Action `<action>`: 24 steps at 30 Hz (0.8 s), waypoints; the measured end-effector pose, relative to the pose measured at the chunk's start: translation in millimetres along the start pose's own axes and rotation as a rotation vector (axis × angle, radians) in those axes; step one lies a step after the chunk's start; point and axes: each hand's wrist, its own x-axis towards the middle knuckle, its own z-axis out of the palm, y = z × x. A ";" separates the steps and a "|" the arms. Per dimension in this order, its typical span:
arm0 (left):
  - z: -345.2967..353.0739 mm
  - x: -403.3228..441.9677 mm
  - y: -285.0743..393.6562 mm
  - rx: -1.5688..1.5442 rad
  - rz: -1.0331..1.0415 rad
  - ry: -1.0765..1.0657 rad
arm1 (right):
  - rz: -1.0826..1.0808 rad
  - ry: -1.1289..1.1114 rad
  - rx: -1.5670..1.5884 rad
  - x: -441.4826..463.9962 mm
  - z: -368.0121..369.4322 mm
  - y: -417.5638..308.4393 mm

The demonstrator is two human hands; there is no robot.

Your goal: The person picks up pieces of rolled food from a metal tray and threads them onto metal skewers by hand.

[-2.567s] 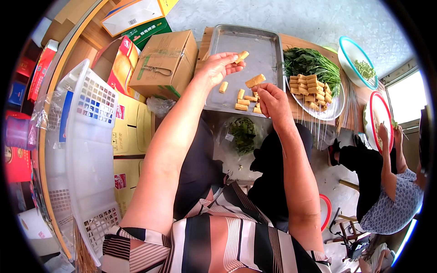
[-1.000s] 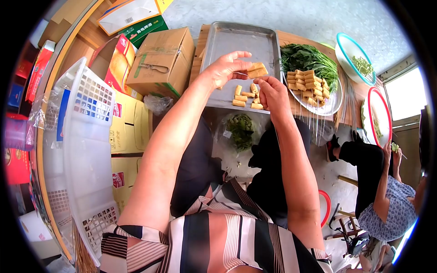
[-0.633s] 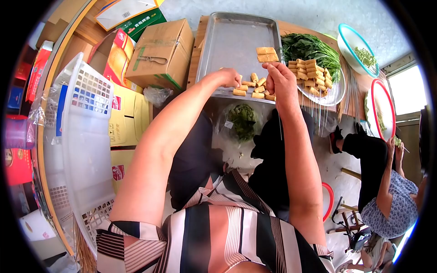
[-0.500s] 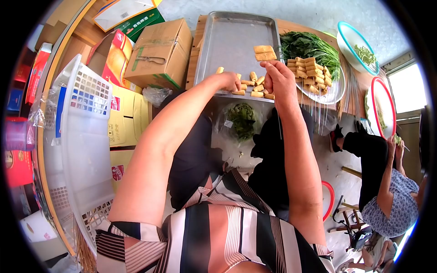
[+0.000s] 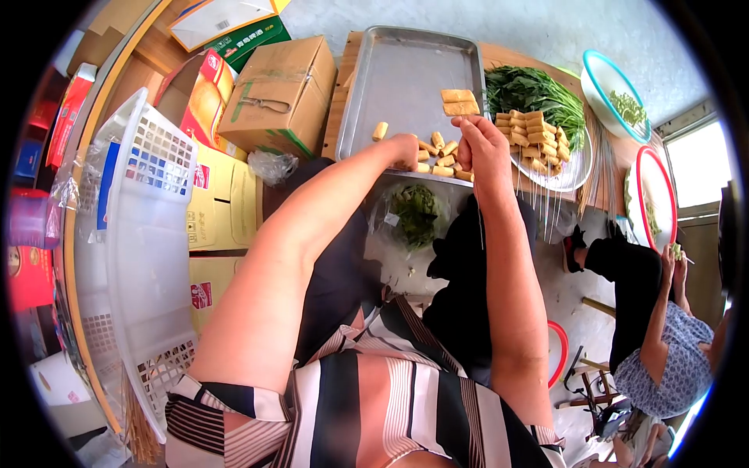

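Note:
Pinched in my right hand (image 5: 481,147) is a thin skewer with two tan rolls (image 5: 459,102) side by side at its top, over the right part of the metal tray (image 5: 390,82). My left hand (image 5: 406,152) is at the tray's near edge, its fingers curled down among several loose rolls (image 5: 446,160); whatever they grip is hidden. One separate roll (image 5: 380,131) lies to the left on the tray. Right of the tray, a white plate (image 5: 573,181) holds a pile of skewered rolls (image 5: 535,134) beside leafy greens (image 5: 538,93).
At the left are a cardboard box (image 5: 277,93) and a white plastic basket (image 5: 148,234). A blue-rimmed bowl (image 5: 597,90) and a red-rimmed bowl (image 5: 641,191) stand at the right, near a seated person (image 5: 663,363). Bagged greens (image 5: 413,214) lie below the tray.
The second roll joined the first on the skewer. My left hand left them and moved down to the loose rolls, then slightly right. My right hand holds the skewer upright.

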 end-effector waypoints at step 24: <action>-90.7 -60.7 -3.4 -1.731 0.353 0.346 | 0.085 -0.123 -0.239 -9.8 14.5 -5.9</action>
